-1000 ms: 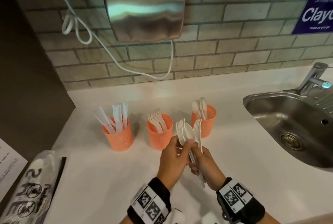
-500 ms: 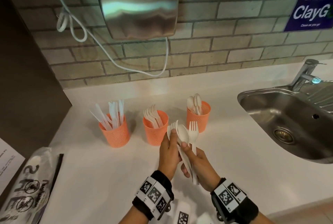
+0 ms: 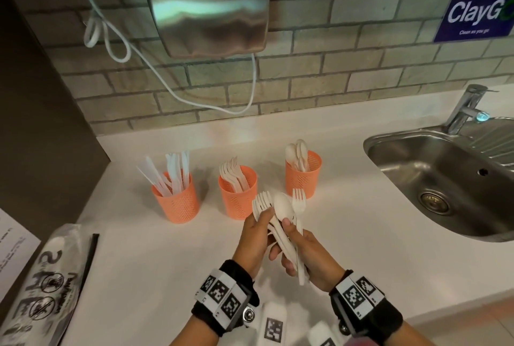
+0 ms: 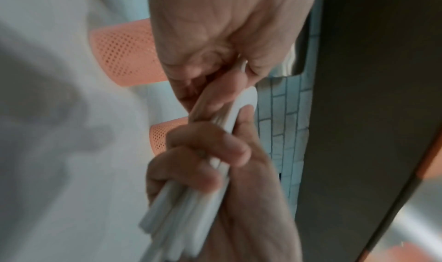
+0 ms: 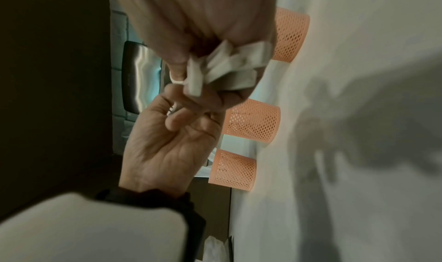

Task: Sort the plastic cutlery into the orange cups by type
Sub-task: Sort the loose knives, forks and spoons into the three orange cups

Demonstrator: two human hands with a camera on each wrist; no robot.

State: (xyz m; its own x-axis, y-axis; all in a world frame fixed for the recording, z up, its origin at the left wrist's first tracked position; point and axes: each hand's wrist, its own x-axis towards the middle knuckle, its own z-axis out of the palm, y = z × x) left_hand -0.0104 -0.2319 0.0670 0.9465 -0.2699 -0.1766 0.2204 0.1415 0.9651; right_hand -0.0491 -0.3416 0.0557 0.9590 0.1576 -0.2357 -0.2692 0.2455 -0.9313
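Observation:
Three orange mesh cups stand in a row on the white counter [image 3: 167, 276]: the left cup [image 3: 175, 202] has knives, the middle cup [image 3: 237, 198] forks, the right cup [image 3: 303, 176] spoons. In front of them both hands hold a bundle of white cutlery. My right hand [image 3: 311, 256] grips the handles [image 5: 229, 65] from below. My left hand [image 3: 254, 237] pinches a few forks [image 3: 261, 203] at the bundle's left side. A spoon [image 3: 283, 208] and one more fork [image 3: 299, 201] stick up beside them. The wrist views are blurred.
A steel sink [image 3: 445, 178] with a tap [image 3: 464, 109] lies at the right. A hand dryer [image 3: 208, 11] and a white cable [image 3: 167, 87] hang on the brick wall. A printed plastic bag [image 3: 41, 284] lies at the counter's left edge beside a dark panel [image 3: 41, 123].
The left hand's grip has shifted from the spoon to the forks at the left, which now fan away from the spoon. The bundle sits slightly nearer to me.

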